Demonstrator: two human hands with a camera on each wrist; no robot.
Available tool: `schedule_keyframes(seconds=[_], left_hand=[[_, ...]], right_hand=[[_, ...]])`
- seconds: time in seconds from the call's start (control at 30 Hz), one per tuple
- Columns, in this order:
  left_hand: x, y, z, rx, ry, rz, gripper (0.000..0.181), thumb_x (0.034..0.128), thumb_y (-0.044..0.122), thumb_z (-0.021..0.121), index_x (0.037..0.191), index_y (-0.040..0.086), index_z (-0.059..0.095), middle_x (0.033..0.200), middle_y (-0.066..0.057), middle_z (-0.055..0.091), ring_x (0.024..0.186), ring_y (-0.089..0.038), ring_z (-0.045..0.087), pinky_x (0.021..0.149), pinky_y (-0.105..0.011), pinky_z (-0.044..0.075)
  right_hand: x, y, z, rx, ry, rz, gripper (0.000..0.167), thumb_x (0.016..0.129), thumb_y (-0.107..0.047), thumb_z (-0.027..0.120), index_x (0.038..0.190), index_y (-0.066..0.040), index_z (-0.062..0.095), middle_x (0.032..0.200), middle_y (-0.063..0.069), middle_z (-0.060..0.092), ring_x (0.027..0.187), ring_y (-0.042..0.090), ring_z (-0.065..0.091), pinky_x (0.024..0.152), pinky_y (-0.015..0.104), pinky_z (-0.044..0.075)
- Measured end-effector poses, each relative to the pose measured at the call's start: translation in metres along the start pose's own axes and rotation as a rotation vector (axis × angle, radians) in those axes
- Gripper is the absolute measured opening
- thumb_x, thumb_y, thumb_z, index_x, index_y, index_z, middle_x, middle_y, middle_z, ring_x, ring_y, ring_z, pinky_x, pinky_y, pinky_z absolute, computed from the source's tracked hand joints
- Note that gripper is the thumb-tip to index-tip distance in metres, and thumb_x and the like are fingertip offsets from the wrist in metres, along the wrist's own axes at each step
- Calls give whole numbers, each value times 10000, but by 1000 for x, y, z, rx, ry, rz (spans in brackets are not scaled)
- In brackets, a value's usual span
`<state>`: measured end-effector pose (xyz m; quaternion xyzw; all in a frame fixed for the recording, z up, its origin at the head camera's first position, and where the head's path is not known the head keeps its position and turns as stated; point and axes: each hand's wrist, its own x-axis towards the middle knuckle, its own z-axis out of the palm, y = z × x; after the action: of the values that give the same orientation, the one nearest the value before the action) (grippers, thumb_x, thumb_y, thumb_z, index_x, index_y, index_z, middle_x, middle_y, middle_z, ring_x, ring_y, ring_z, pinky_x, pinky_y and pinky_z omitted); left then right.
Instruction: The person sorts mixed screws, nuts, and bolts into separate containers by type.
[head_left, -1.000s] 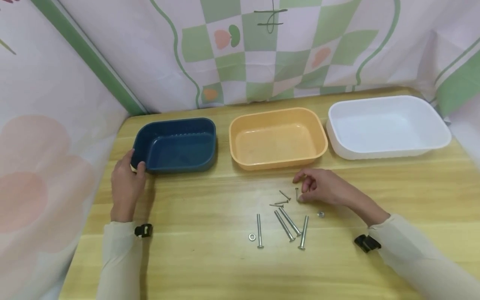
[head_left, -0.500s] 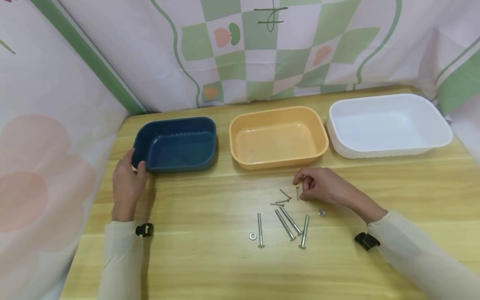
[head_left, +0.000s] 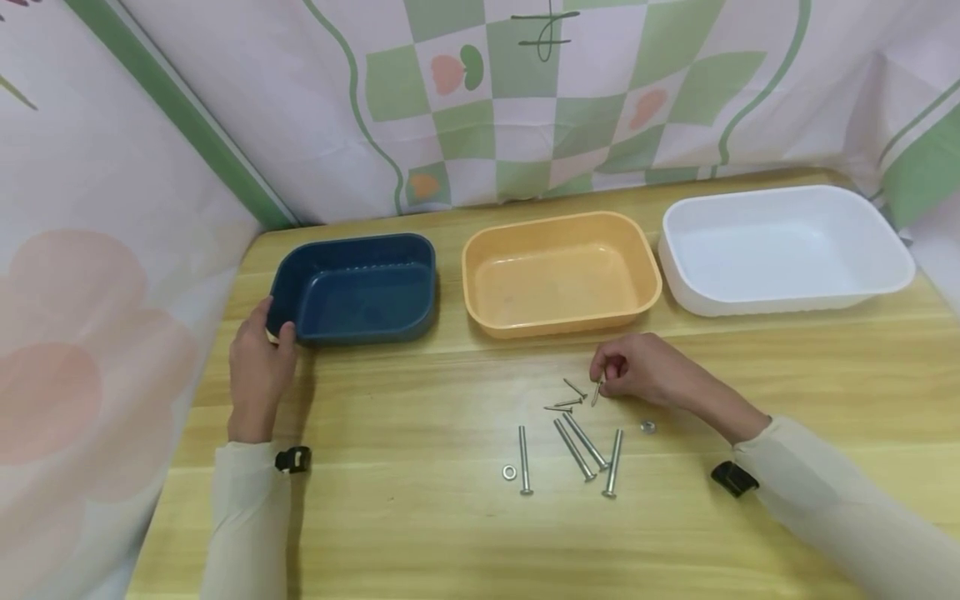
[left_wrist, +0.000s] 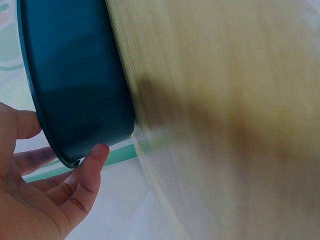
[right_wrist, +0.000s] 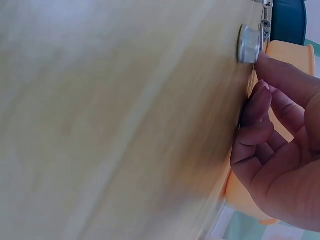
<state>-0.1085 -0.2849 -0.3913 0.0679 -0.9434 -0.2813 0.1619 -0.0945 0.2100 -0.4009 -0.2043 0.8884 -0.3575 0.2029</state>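
Observation:
My left hand [head_left: 262, 371] grips the near left corner of a dark blue bin [head_left: 360, 333], thumb and fingers around its rim; the left wrist view shows the blue bin's wall [left_wrist: 75, 75] close up. On the right, my right hand [head_left: 648, 371] pinches a small screw [head_left: 597, 393] by its head end, tilted just above the tabletop. Left of it lie three more small screws [head_left: 575, 388]. Nearer me are several long bolts [head_left: 573, 450], a ring-shaped nut [head_left: 509, 472] on the left and another nut [head_left: 648, 427] below my right hand. The right wrist view shows that nut [right_wrist: 249, 45] standing large near the fingertips.
A yellow bin [head_left: 562, 323] stands in the middle of the back row, and a white bin [head_left: 787, 304] at the right. Wood-grain tabletop [head_left: 405, 517] spreads in front. Patterned cloth [head_left: 525, 125] hangs behind and at the left.
My right fingertips have closed on the small screw, which has turned from upright in the view to slanted. The left hand stays at the blue bin's corner.

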Motion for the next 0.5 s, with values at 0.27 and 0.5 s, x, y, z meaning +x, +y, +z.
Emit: schedule_keyframes(seconds=[0.27, 0.5], left_hand=[[-1, 0, 0, 0, -10, -13, 480, 1012, 95, 544, 1455, -67, 454, 1394, -319, 497, 1147, -488, 527, 1006, -594, 380], [0, 1, 0, -1, -22, -26, 488, 1022, 110, 531, 1470, -60, 438, 1376, -322, 507, 1005, -465, 566, 938, -581, 424]], right_hand=[[1, 2, 0, -23, -7, -53, 169, 804, -15, 789, 792, -164, 711, 690, -74, 582, 666, 132, 539, 620, 278, 455], [-1, 0, -2, -4, -17, -46, 145, 815, -55, 808, 806, -164, 712, 701, -72, 599, 670, 133, 553, 621, 273, 465]])
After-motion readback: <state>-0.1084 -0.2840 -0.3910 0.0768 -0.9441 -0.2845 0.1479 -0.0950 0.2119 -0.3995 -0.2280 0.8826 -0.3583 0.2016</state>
